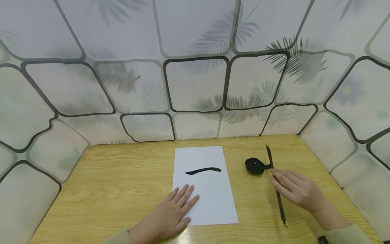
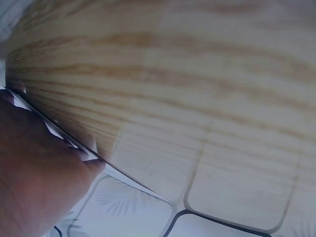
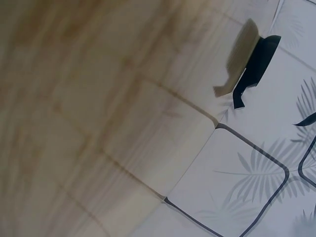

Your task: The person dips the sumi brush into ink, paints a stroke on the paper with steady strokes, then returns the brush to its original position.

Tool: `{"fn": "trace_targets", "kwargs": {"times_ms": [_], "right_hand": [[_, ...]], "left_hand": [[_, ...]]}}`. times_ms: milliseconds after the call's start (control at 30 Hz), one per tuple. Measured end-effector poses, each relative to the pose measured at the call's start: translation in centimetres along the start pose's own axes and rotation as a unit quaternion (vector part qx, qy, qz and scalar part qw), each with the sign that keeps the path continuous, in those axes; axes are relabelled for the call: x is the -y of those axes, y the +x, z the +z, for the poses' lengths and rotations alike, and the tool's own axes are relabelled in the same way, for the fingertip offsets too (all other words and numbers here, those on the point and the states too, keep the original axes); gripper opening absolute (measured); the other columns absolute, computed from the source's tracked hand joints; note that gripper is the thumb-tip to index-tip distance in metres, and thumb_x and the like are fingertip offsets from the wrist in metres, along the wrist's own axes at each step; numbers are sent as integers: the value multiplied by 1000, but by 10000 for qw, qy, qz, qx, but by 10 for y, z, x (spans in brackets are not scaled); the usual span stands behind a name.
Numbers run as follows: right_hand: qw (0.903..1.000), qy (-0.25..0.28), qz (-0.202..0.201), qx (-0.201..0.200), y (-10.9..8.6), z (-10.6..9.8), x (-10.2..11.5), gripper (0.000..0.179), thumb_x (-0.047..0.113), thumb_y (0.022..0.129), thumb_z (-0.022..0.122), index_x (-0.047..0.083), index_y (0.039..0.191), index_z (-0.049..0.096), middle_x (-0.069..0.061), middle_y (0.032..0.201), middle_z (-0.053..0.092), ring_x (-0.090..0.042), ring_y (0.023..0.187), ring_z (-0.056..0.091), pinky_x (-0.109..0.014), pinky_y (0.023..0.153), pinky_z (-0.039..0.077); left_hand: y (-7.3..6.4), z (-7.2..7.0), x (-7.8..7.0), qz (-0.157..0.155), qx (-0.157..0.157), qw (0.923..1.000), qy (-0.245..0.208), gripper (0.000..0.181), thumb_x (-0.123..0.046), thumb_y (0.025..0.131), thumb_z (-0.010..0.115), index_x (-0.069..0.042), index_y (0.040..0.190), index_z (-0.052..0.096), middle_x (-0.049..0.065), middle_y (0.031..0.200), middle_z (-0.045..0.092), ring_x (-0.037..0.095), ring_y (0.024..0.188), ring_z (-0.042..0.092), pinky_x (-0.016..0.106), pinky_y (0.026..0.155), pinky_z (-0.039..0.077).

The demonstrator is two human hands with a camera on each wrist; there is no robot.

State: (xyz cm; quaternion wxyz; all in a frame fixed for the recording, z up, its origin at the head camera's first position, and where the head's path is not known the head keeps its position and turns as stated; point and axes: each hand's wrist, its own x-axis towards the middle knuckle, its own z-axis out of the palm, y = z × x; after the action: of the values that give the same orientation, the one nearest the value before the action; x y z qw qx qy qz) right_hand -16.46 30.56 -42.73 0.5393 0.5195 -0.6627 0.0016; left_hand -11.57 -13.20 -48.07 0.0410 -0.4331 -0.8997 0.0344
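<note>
In the head view my left hand [image 1: 170, 213] lies spread on the lower left of a white paper sheet [image 1: 210, 203]. The sheet bears one black, slightly wavy horizontal stroke [image 1: 203, 170]. To the right, my right hand [image 1: 300, 189] pinches a slim dark writing brush [image 1: 278, 200] at about its middle. From here the brush appears to cross the short handle of a small black ink dish [image 1: 254, 166]; contact cannot be told. The right wrist view has the dish [image 3: 259, 61] and a dark pointed brush end [image 3: 307, 120], but no hand.
The wood-grain table [image 1: 131, 179] meets a patterned backdrop [image 1: 198, 84] at the back and sides. A small black object [image 1: 323, 240] shows at the lower right, by the right sleeve [image 1: 347, 234].
</note>
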Motion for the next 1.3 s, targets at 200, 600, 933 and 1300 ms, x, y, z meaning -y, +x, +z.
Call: {"fn": "trace_targets", "kwargs": {"times_ms": [200,600,933,1300], "right_hand": [[10000,46,23,66,-6,-1,-3,29,-13,106,48,-7,96,75,-23,92,79,-33,69,73,-40,49,56],[9995,263,-62,186,-17,-4,-4,30,-9,108,47,-6,97,75,-23,93,79,-32,72,74,-41,52,57],[9984,292,-190,456,-23,-6,-6,32,-10,109,44,-6,101,75,-25,104,79,-31,75,74,-41,55,58],[9916,370,-591,1089,-42,-3,-9,39,-9,111,35,-1,104,73,-24,163,35,-25,78,77,-39,63,62]], "left_hand": [[-1,0,0,-2,-14,10000,25,62,-43,111,44,-16,166,37,17,172,36,34,158,40,52,122,43],[0,-1,-1,-41,177,9997,-169,61,-43,112,41,-16,167,35,16,174,32,34,160,37,52,124,41],[1,0,-1,-54,134,9998,-170,61,-43,112,42,-16,166,36,16,173,34,34,159,37,52,124,41],[1,2,0,-39,34,9999,-89,61,-42,112,44,-16,166,37,17,173,34,34,159,38,52,124,42]]}}
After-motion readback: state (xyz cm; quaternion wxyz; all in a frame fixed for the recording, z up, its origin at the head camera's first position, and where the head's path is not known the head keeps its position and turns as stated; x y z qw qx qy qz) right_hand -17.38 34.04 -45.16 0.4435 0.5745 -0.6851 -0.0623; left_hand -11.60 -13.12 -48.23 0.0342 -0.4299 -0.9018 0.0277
